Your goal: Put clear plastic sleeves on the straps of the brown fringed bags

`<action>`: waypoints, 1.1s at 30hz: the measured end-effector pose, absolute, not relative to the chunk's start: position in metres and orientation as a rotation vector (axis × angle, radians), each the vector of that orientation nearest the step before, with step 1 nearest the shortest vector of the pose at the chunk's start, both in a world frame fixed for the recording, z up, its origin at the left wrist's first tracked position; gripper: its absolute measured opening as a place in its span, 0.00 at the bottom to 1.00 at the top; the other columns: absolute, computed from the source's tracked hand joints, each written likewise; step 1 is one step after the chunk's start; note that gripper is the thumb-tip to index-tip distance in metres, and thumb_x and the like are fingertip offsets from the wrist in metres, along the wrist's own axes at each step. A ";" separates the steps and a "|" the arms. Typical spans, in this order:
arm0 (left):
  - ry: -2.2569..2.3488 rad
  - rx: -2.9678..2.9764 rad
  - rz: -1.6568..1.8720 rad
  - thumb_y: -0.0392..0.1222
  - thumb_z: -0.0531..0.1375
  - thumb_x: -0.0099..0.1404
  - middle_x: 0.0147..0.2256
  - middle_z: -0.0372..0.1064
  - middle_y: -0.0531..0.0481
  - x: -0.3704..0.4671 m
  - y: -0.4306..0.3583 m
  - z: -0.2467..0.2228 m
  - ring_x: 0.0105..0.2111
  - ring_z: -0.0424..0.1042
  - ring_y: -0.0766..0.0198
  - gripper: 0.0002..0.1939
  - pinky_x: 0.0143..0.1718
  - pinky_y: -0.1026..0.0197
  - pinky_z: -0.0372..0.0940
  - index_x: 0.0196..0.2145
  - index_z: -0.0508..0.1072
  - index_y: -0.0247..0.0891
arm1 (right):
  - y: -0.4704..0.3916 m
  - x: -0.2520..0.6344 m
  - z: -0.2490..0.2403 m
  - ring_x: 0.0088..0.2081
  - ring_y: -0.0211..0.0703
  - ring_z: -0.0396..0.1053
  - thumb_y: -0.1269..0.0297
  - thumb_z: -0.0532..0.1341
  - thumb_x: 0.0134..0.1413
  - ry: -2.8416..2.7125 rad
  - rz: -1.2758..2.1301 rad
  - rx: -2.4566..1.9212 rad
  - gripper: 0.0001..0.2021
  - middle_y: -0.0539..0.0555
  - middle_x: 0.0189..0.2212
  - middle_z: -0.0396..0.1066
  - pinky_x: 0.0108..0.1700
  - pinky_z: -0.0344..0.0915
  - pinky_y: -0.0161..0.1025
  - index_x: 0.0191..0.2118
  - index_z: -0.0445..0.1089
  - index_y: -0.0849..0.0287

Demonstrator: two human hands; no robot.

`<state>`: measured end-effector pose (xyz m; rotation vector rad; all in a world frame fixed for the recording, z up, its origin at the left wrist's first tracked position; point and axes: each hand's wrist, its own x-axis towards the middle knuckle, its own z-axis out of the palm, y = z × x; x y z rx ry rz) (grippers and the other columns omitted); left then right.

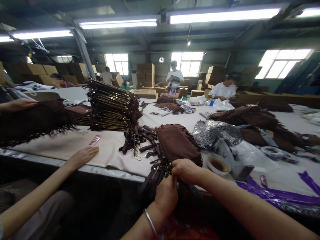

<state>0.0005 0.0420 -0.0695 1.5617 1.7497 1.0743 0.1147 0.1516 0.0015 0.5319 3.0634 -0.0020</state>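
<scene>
A brown fringed pouch (172, 141) lies at the table's front edge, its zipped side towards me. My right hand (187, 171) is closed in a pinch at the pouch's near corner. Just below it, my left hand (167, 192), with a silver bangle at the wrist, is closed with the thumb up against the right fingers. What the two hands grip is too small and covered to make out. Dark brown straps (155, 175) with metal fittings hang over the edge beside my left hand. More straps with gold clasps (137, 143) lie to the left of the pouch.
Left, a co-worker's hand (83, 156) rests by a pink comb (95, 140); another hand holds a fringed brown piece (37, 120). Behind stands a tall stack of zipped pouches (110, 106). Right are a bowl of brown liquid (218, 164), a tape dispenser (232, 160) and purple ribbon (270, 193).
</scene>
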 end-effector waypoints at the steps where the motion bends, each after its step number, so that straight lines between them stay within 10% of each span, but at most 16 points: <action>1: 1.712 1.484 1.098 0.46 0.51 0.68 0.31 0.71 0.41 0.002 0.043 -0.071 0.33 0.71 0.56 0.13 0.35 0.57 0.61 0.33 0.71 0.38 | 0.152 0.114 0.000 0.27 0.40 0.63 0.71 0.61 0.48 3.076 0.040 0.494 0.06 0.53 0.28 0.71 0.27 0.50 0.37 0.26 0.75 0.57; 5: 1.413 0.912 1.067 0.55 0.53 0.65 0.24 0.64 0.52 0.004 0.047 -0.068 0.17 0.61 0.68 0.16 0.19 0.64 0.55 0.31 0.65 0.39 | 0.155 0.117 -0.009 0.28 0.39 0.61 0.73 0.60 0.48 3.171 0.086 0.294 0.07 0.52 0.27 0.70 0.29 0.53 0.38 0.25 0.73 0.58; 10: 0.884 0.355 0.938 0.42 0.58 0.62 0.22 0.54 0.59 -0.016 0.050 -0.062 0.13 0.44 0.79 0.08 0.14 0.74 0.37 0.31 0.64 0.36 | 0.155 0.128 -0.019 0.29 0.39 0.57 0.71 0.58 0.54 3.328 0.078 0.228 0.08 0.51 0.27 0.68 0.32 0.53 0.38 0.25 0.69 0.58; 22: 0.904 0.164 1.097 0.40 0.57 0.57 0.18 0.53 0.60 0.002 0.056 -0.079 0.12 0.44 0.78 0.07 0.14 0.72 0.36 0.26 0.64 0.35 | 0.130 0.159 -0.053 0.40 0.46 0.66 0.68 0.55 0.61 3.555 0.016 0.521 0.12 0.58 0.39 0.73 0.43 0.63 0.43 0.48 0.70 0.59; 33: 1.239 0.535 1.225 0.52 0.61 0.53 0.21 0.60 0.57 0.012 0.049 -0.074 0.15 0.46 0.77 0.16 0.16 0.70 0.41 0.29 0.69 0.35 | 0.206 0.352 0.015 0.41 0.52 0.72 0.59 0.58 0.53 2.669 -0.286 3.003 0.16 0.61 0.39 0.76 0.44 0.66 0.44 0.42 0.75 0.62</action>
